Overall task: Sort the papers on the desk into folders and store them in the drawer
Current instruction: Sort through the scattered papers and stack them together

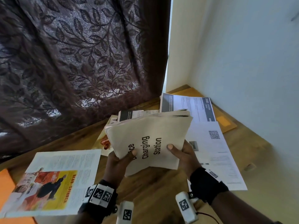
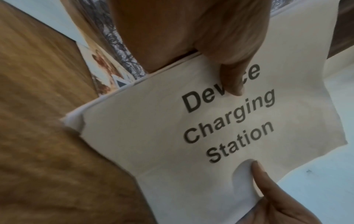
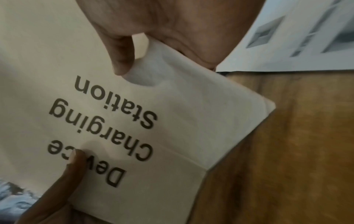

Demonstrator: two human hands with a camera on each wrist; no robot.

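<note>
A stack of papers [image 1: 150,135] is held up above the wooden desk [image 1: 153,188], its top sheet printed "Device Charging Station" [image 2: 228,115] [image 3: 107,130]. My left hand [image 1: 118,160] grips the stack's near left edge, thumb on top over the word "Device". My right hand [image 1: 182,154] grips the near right edge, thumb beside "Station"; the fingers of both hands are hidden under the stack. More printed sheets [image 1: 215,152] lie on the desk to the right, and a colourful magazine page [image 1: 53,180] lies at the left.
A dark leaf-patterned curtain [image 1: 72,54] hangs behind the desk, and a white wall [image 1: 242,54] closes the right side. An orange folder [image 1: 6,183] shows at the left edge. A yellow envelope [image 1: 226,122] lies by the wall under the sheets.
</note>
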